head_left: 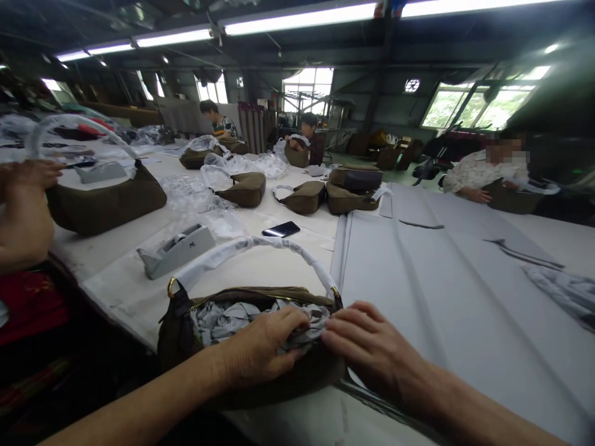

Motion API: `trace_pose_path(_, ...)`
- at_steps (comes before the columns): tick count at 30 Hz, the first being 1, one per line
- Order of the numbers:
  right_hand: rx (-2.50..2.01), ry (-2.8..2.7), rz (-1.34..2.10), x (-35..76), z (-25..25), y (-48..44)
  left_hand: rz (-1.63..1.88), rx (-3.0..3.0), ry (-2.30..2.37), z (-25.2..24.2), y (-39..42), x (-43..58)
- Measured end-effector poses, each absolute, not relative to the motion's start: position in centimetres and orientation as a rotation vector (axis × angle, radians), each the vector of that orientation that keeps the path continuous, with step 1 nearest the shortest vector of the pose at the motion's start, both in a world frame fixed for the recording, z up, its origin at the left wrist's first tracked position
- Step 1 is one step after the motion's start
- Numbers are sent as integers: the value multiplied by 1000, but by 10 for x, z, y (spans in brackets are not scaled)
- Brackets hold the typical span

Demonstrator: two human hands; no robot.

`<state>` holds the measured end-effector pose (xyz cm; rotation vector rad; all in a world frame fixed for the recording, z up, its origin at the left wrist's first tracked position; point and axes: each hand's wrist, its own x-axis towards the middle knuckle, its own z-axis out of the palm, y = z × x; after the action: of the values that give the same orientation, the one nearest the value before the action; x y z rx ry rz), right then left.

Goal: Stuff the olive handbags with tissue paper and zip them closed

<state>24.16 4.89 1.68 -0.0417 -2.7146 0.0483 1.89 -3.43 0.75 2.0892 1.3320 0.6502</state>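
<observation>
An olive-brown handbag (297, 381) with a brass zipper lies unzipped in front of me, its opening facing up. Crumpled grey paper (227, 319) fills the opening. My left hand (264, 347) reaches over the bag's front side, fingers curled and closed on the paper near the right end. At that same end, my right hand (367, 344) has its fingers bent together around the bag's edge; the fingertips are partly hidden. A strap (255, 244) wrapped in white film arches up behind the opening, joined by gold rings.
A tape dispenser (179, 248) and a phone (281, 229) lie beyond the bag. Large grey sheets (455, 291) cover the table's right side. More handbags (304, 197) and clear plastic (190, 201) lie farther back. At left, a co-worker's hand (28, 217) is beside another bag (106, 204); several people sit around.
</observation>
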Motion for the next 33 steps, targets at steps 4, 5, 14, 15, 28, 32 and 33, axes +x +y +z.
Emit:
trace_pose_path(4, -210, -2648, 152, 259, 28, 62, 703, 1936, 1446, -6, -17, 22)
trace_pose_path(5, -191, -2704, 152, 257, 28, 63, 711, 1910, 1459, -7, -14, 23)
trace_pose_path(14, -131, -3221, -267, 213, 43, 55, 665, 1970, 1490, -13, -11, 19)
trace_pose_path(15, -146, -3252, -251, 212, 44, 55, 666, 1977, 1445, -15, -9, 18)
trace_pose_path(28, 103, -3208, -198, 202, 34, 36, 363, 2223, 1418, -24, 11, 36)
trace_pose_path(32, 229, -3057, -337, 200, 18, 33, 350, 2163, 1600, -26, 2, 45)
trace_pose_path(33, 223, -3008, -366, 200, 15, 34, 381, 2141, 1620, -24, -2, 42)
